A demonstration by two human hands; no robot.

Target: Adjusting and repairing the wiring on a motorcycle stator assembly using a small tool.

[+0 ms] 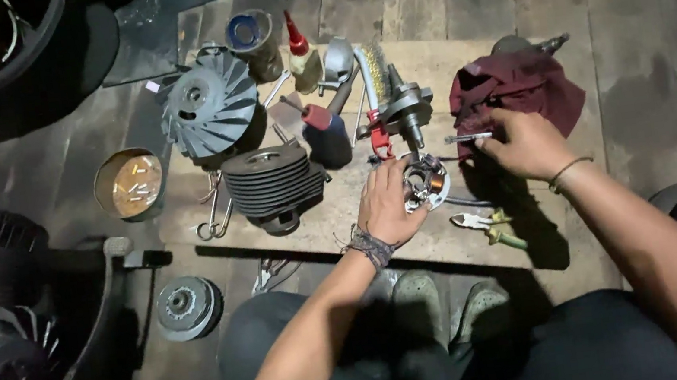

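Left hand [388,205] cups stator plate [426,183]; right hand [524,144] apparently pinches screwdriver [468,137].

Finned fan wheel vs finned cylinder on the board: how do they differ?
The fan wheel is tilted up on edge, showing its face; the cylinder lies with its fins stacked in flat rings. The fan wheel's blades radiate in a spiral from a hub; the cylinder's fins run parallel round the body. The fan wheel looks grey-blue, the cylinder darker, near black. Both are finned metal parts, untouched by either hand.
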